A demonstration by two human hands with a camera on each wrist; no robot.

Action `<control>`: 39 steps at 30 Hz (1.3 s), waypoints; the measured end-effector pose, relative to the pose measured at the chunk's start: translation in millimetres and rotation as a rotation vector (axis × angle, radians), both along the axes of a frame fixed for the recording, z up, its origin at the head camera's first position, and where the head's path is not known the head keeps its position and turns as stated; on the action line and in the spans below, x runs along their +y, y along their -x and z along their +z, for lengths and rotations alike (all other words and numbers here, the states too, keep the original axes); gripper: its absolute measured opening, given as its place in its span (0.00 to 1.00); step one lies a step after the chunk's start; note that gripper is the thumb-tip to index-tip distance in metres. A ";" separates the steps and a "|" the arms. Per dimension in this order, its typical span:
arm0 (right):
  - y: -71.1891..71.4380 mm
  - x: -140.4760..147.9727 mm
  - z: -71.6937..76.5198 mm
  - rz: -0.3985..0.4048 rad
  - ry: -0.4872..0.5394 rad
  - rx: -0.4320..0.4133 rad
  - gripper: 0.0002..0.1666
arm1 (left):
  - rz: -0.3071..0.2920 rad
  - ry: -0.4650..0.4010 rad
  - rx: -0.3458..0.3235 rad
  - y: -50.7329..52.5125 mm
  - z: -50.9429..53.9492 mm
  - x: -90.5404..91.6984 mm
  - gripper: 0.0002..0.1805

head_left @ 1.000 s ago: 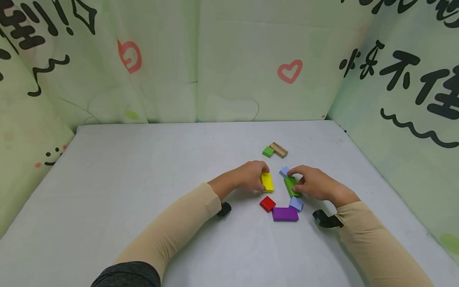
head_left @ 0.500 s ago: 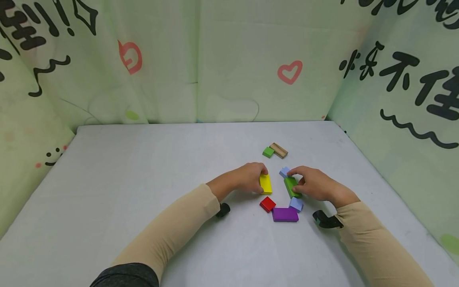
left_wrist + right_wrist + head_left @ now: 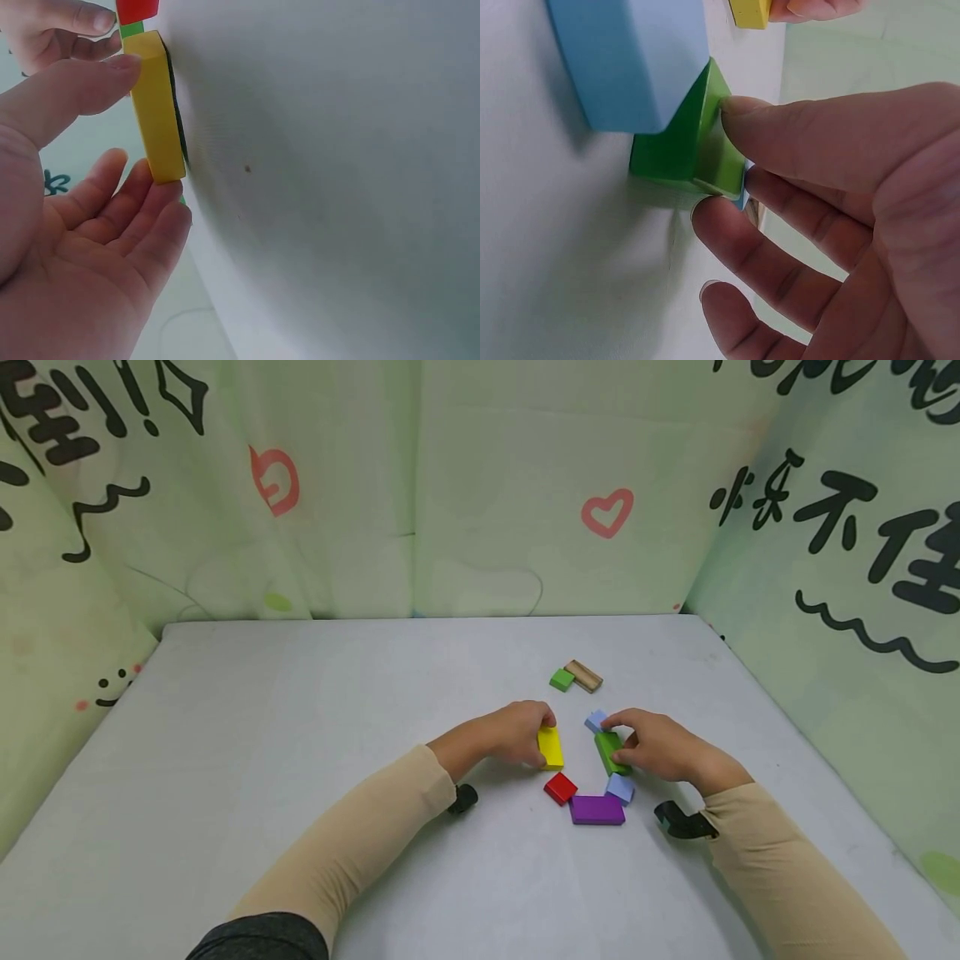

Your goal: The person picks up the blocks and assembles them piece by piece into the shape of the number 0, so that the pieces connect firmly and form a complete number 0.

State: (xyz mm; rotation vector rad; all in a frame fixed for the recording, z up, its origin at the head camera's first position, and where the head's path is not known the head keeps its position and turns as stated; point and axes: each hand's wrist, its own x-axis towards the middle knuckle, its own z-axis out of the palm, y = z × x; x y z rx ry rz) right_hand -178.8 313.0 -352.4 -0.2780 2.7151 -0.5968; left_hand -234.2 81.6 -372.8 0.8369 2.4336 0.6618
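My left hand (image 3: 517,735) pinches a yellow rectangular block (image 3: 551,748) lengthwise, thumb on its near end and fingers at the far end, as the left wrist view (image 3: 159,112) shows. Opposite it, my right hand (image 3: 663,745) holds a green block (image 3: 611,752), its thumb on the near part. The right index finger reaches a small light blue block (image 3: 596,721) at the green block's far end. Another light blue block (image 3: 620,787) lies at the near end, against a purple block (image 3: 597,811). A red block (image 3: 560,788) sits by the purple block's left corner.
Beyond the hands, a small green block (image 3: 562,680) touches a brown wooden block (image 3: 583,676). The white tabletop (image 3: 300,735) is bounded behind and at the sides by printed pale green curtains (image 3: 487,485).
My left hand has slid the yellow block a little to the left and towards me, widening the gap to the green block. The right hand stays in place.
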 end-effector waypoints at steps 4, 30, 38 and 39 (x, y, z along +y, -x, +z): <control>-0.1 1.3 -1.3 -0.002 0.001 0.015 0.29 | -0.002 0.000 0.000 0.0 0.0 -0.5 0.29; 0.7 1.0 -1.9 0.003 -0.012 0.008 0.29 | -0.014 0.021 -0.009 -3.7 2.4 -5.5 0.29; 2.1 1.3 -3.9 -0.004 -0.011 0.007 0.29 | -0.010 0.012 -0.010 -4.4 1.1 -5.9 0.30; 1.7 1.1 -3.8 -0.004 -0.011 0.008 0.29 | -0.008 0.011 -0.012 -4.5 0.9 -6.0 0.30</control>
